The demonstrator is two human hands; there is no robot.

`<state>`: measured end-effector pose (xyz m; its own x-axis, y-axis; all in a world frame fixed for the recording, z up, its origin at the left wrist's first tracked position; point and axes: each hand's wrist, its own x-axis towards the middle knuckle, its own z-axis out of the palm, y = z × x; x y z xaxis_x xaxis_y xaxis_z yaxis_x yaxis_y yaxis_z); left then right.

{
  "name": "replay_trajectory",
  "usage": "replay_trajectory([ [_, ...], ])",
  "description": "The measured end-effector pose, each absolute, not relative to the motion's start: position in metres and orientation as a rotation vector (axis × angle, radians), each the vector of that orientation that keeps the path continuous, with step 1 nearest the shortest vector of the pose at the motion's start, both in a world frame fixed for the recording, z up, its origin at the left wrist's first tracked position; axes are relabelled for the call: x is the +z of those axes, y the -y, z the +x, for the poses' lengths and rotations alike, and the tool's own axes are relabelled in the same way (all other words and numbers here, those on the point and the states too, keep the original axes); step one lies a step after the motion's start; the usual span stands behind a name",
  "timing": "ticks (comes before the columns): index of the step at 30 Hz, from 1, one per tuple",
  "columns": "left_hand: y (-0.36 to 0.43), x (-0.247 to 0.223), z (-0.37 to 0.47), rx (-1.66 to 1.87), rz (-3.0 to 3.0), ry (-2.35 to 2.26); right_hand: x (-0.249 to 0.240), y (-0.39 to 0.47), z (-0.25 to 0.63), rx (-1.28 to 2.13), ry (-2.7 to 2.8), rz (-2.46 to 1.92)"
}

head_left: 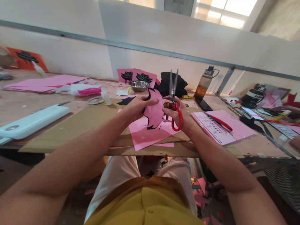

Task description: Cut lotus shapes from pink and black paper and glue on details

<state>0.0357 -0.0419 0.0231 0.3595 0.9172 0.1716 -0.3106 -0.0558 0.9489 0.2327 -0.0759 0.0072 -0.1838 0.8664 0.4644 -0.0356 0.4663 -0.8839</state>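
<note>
My left hand [138,105] pinches a pink paper cut-out [154,110] with black edges, holding it up above the table. My right hand [178,115] grips red-handled scissors [175,103], fingers through the loops, the steel blades pointing up and slightly parted right beside the cut-out. Under both hands lies a pink sheet [146,135] on brown cardboard [82,125].
A small steel bowl [138,85], pink cards with black shapes [142,77], black material [173,82], a bottle [204,83], a phone [203,104] stand behind. A white case [32,121] lies left, a pink folder with pen [222,126] right. Another person's hand [287,109] is at far right.
</note>
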Motion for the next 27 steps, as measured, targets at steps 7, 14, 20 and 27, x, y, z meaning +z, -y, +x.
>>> replay_trajectory([
  [7, 0.037, 0.034, 0.017, 1.232, 1.216, -0.782, 0.017, 0.072, 0.258, 0.966, 1.697, -0.904],
  [14, 0.035, 0.041, 0.006, 1.148, 1.275, -0.885, 0.02, 0.076, 0.274, 1.099, 1.933, -1.075],
  [20, 0.03, 0.036, 0.006, 1.141, 1.32, -0.915, 0.026, 0.084, 0.272, 1.107, 2.006, -1.066],
  [27, 0.028, 0.033, 0.004, 1.131, 1.354, -0.893, 0.028, 0.089, 0.27, 1.082, 2.026, -1.1],
])
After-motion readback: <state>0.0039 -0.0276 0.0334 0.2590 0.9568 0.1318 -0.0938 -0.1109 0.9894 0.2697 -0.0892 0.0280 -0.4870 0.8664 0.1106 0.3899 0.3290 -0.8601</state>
